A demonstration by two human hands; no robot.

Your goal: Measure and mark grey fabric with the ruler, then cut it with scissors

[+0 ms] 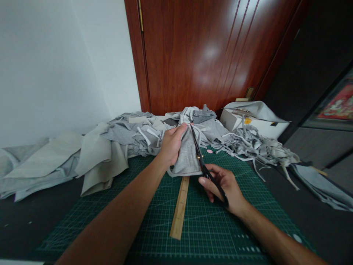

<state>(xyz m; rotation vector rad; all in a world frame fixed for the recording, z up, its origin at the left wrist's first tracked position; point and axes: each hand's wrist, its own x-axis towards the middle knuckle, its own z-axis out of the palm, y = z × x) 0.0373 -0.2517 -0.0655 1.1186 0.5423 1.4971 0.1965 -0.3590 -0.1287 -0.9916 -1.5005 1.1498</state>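
My left hand (171, 144) is closed on a piece of grey fabric (187, 156), pinching it near its upper edge. The fabric hangs down over the cutting mat, its lower edge pale and trimmed. In my right hand (222, 184) is a pair of black-handled scissors (203, 165), fingers and thumb around the handles. The blades point up and away, along the right side of the fabric, with the tips close to my left fingertips. Whether the blades have fabric between them I cannot tell. Under the fabric's lower edge lies a wooden ruler (179, 213), its far end hidden.
A green gridded cutting mat (215, 228) covers the middle of the dark table. Grey and cream fabric pieces (96, 147) are heaped at the left and back. Tangled fabric strips (256, 141) lie at the right, before a white box (259, 123). Behind stands a brown door (193, 55).
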